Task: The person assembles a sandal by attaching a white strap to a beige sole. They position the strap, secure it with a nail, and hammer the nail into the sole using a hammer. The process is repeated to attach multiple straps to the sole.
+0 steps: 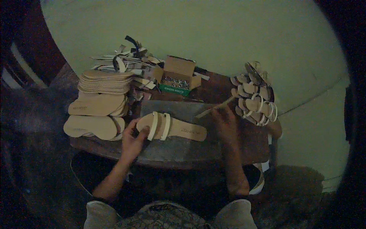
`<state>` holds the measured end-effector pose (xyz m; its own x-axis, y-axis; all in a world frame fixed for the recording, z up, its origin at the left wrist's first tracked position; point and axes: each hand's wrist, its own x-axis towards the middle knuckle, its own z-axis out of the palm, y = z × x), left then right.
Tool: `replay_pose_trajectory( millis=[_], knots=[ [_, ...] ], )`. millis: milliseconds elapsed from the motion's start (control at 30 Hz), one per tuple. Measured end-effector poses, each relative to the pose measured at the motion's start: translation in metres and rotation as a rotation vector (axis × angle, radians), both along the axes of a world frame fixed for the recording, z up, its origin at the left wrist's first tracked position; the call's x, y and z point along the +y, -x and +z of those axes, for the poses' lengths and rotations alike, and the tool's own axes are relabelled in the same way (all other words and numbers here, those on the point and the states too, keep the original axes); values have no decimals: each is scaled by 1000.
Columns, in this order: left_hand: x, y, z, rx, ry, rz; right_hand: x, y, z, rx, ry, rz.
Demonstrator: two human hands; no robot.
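A tan sandal (185,129) with two cream straps across its front lies over the dark work board in the middle. My left hand (134,136) grips its toe end, the thumb on top by the nearer strap and the fingers at the edge. Right of the heel, my right hand (227,124) is raised over the board, closed around a long, thin, pale strip (206,112). The strip slants down to the left, apart from the sandal. Dim light and blur hide its exact kind and most of the right fingers.
Stacks of tan insoles (100,104) stand at the left. Behind them lies a heap of strap pieces (131,57), beside an open cardboard box (179,68) of small shiny parts. Several strapped sandals (254,95) are piled at the table's right edge, near the wall.
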<state>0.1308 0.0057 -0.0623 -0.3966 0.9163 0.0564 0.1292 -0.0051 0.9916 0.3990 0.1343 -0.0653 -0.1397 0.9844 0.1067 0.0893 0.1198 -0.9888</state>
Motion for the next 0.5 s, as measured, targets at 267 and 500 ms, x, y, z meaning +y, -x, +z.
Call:
replay_pose_trajectory(
  millis=[267,500],
  knots=[
    [6,-4,-4,-105,78,62,-3,13,-32,-29,142,111],
    [8,-10,-9,-138,28,115,-4,8,-31,-291,53,294]
  ],
)
